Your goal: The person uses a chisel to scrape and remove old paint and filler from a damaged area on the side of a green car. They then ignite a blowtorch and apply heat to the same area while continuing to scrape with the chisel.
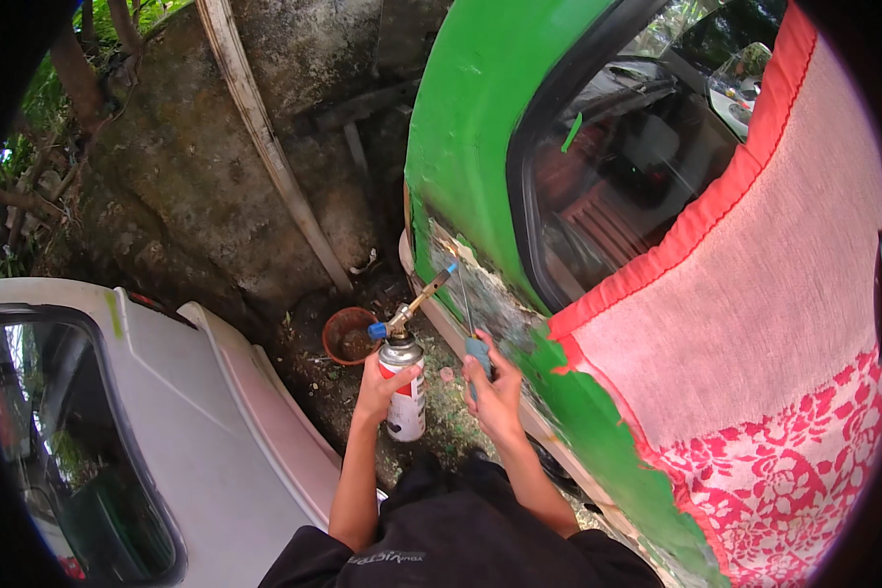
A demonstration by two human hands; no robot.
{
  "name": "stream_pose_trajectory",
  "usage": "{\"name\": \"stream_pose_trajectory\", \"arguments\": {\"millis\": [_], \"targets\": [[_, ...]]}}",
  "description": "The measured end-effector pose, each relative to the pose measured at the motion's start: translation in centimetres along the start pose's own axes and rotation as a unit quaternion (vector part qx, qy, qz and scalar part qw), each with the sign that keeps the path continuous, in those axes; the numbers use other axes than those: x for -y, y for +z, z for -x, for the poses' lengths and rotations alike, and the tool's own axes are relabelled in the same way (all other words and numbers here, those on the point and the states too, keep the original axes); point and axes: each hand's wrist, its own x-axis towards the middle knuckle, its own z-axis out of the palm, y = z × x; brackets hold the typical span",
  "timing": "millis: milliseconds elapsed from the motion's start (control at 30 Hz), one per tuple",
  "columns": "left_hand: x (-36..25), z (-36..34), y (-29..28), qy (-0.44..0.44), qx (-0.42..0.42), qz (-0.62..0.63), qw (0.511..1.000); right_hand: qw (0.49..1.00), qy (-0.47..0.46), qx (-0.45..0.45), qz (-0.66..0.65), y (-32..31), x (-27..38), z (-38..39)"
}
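My left hand [375, 390] grips a white and red gas canister [407, 407] topped by a brass torch head [399, 321] with a blue knob. Its nozzle angles up toward a scorched, peeled patch [495, 294] on the green car body [470, 118], with a small blue flame [452, 268] at the tip. My right hand [498, 392] holds a thin metal tool by its grey-blue handle [477, 358]. The tool's long tip rises beside the flame at the damaged patch; I cannot tell whether it touches the panel.
A pink patterned blanket [735, 255] drapes over the car's right side and window. A white vehicle [186, 412] stands at left. Behind are a stained wall [176, 157], a leaning wooden plank [265, 137], foliage and an orange-brown bucket [348, 333] on the littered ground.
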Motion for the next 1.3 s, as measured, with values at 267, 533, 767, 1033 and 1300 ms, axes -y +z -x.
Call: {"name": "stream_pose_trajectory", "arguments": {"millis": [267,533,767,1033,1300], "targets": [[0.2,0.1,-0.3,-0.007,0.018,-0.013,1.0,1.0,0.0,-0.024,-0.007,0.2,-0.5,0.6],[-0.1,-0.2,-0.3,-0.006,0.005,-0.007,1.0,1.0,0.001,-0.024,-0.008,0.2,-0.1,1.0],[-0.3,-0.2,-0.7,-0.002,0.015,0.005,1.0,0.999,-0.011,-0.039,0.036,0.2,0.4,1.7],[0.1,-0.3,-1.1,0.002,0.017,-0.001,1.0,0.999,0.012,-0.037,0.001,0.3,0.2,0.9],[-0.5,-0.1,-0.6,-0.015,0.037,0.017,0.999,0.994,0.093,0.003,-0.062,-2.3,-0.9,0.8]]}}
